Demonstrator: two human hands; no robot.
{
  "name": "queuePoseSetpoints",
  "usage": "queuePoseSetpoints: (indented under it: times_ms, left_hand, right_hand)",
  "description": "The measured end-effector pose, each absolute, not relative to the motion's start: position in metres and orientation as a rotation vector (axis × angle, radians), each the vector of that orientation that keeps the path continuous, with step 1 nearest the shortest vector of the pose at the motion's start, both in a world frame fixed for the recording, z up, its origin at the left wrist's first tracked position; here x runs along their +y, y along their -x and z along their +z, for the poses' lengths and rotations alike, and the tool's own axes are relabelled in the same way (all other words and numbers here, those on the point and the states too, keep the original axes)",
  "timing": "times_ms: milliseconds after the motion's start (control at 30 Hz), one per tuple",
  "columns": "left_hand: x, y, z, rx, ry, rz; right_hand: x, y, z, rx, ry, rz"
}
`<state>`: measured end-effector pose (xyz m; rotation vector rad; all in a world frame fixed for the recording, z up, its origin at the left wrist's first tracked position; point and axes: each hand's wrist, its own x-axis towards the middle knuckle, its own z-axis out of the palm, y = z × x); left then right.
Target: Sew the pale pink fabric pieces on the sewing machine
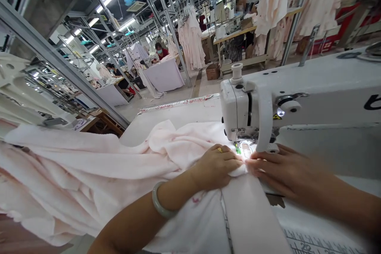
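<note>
A white sewing machine [324, 79] stands on the right, its lamp lighting the needle area. Pale pink fleecy fabric [98, 162] spreads in folds from the left up to the needle. My left hand [212, 168], with a ring and a bangle on that arm, presses down on the cloth with its fingertips closed on the edge just left of the needle. Opposite it, my right hand [282, 170] is slightly blurred, thumb and fingers pinching the same edge below the presser foot [238, 149]. A smooth pale pink strip [253, 214] hangs from there towards me.
A printed ruler [315, 242] marks the table's near right edge. Metal poles [64, 61] rise on the left, beside a cream machine [24, 87]. Farther off, pink garments [190, 39] hang on racks, and people sit at other worktables, one behind a wooden-edged table [235, 35].
</note>
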<state>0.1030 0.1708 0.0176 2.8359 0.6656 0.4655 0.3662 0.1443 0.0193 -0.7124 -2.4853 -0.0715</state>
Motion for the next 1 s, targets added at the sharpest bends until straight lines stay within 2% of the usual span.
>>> queuePoseSetpoints:
  times_ms: [167,300,400,567,733,1000]
  left_hand:
    - [0.18,-0.1,0.019,0.675,-2.28,0.735]
    - [0.188,-0.104,0.03,0.927,-1.705,0.704]
    - [0.187,-0.111,0.043,0.999,-1.545,0.639]
    - [0.16,-0.126,0.061,1.116,-2.07,0.516]
    - [0.13,-0.132,0.051,1.19,-2.697,0.298]
    - [0.131,-0.115,0.024,1.077,-2.975,0.468]
  right_hand:
    - [0.132,-0.357,0.029,-2.564,0.405,-0.023]
    - [0.121,-0.348,0.028,-2.566,0.439,0.087]
    - [0.116,-0.345,0.025,-2.542,0.482,0.111]
    - [0.113,-0.346,0.022,-2.549,0.429,0.121]
    - [0.108,-0.347,0.028,-2.608,0.369,0.272]
    - [0.106,-0.347,0.034,-2.593,0.348,0.3]
